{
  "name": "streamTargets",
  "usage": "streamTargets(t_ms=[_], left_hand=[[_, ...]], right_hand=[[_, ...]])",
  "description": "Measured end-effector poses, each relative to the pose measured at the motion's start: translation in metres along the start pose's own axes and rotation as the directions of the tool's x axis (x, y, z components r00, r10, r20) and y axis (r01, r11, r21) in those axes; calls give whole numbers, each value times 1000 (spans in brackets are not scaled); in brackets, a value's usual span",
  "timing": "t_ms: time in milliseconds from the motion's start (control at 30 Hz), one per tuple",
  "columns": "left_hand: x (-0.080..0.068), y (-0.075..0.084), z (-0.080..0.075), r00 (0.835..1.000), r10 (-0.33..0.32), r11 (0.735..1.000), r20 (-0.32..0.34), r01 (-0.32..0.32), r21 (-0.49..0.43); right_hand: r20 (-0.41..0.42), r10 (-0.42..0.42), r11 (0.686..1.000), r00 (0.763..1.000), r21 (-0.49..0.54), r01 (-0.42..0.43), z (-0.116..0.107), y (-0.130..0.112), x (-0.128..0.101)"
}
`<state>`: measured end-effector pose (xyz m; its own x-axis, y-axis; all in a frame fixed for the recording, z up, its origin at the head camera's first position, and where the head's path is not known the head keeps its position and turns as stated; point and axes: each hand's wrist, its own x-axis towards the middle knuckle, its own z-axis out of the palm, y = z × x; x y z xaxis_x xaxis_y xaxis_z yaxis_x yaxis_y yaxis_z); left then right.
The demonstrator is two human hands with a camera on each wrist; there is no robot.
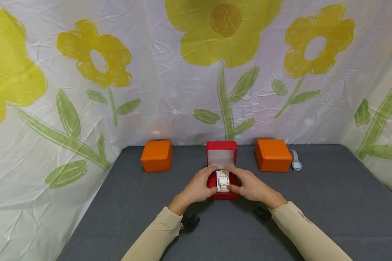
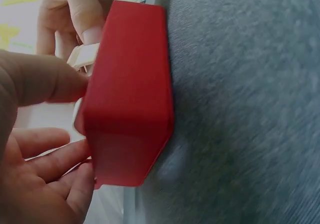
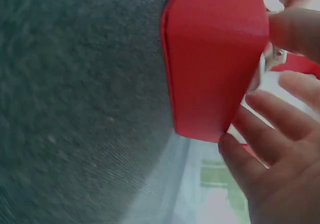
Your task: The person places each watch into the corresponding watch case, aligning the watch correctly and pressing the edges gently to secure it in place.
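A red box [image 1: 221, 149] stands open at the middle of the grey table, lid upright, with a cream watch [image 1: 223, 180] on its cushion inside. My left hand [image 1: 209, 179] curls round the watch's left side and my right hand [image 1: 236, 179] round its right side, thumbs near and fingers far. In the left wrist view the box's red outer wall [image 2: 130, 84] fills the middle, my thumb [image 2: 45, 84] lies at its rim and the cream strap [image 2: 82, 56] shows above it. The right wrist view shows the box's wall [image 3: 215, 59] with my fingers [image 3: 270, 149] beside it.
A shut orange box [image 1: 156, 156] stands at the back left and another orange box [image 1: 272, 155] at the back right, with a grey watch [image 1: 295, 160] lying beside it. A flower-printed sheet [image 1: 196, 72] walls the table [image 1: 330, 203] on three sides.
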<state>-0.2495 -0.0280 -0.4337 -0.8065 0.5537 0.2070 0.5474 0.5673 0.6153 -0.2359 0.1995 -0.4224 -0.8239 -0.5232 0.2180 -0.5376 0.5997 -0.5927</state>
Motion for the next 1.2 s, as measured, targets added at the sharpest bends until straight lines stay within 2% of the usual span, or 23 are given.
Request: streamTargets(t_ms=[100, 200, 367, 467, 533, 767, 1033, 1200], left_hand=[[-1, -2, -3, 1000, -14, 999, -10, 13, -33], [-4, -4, -6, 999, -38, 997, -3, 38, -71], [-9, -7, -8, 993, -117, 986, 33, 120, -112], [-9, -9, -8, 986, -157, 976, 54, 163, -142], [-9, -9, -8, 981, -181, 966, 67, 191, -176], [-9, -8, -10, 970, -224, 931, 97, 243, -273], [-7, -12, -8, 964, -248, 911, 97, 266, -317], [-6, -15, -7, 967, -239, 880, 87, 253, -402]], right_hand=[[-67, 13, 1000, 998, 11, -12, -7, -1, 0], [-174, 28, 1000, 984, 14, -26, -16, -1, 1], [-361, 21, 1000, 932, 13, -18, -26, 2, 12], [-415, 37, 999, 909, 35, -25, -32, 3, 21], [-411, 56, 998, 910, 50, -39, -37, 4, 27], [-304, 91, 996, 948, 21, -89, -49, 7, 47], [-257, 3, 999, 966, -47, -16, -51, 8, 54], [-219, -7, 999, 976, -41, -2, -51, 4, 47]])
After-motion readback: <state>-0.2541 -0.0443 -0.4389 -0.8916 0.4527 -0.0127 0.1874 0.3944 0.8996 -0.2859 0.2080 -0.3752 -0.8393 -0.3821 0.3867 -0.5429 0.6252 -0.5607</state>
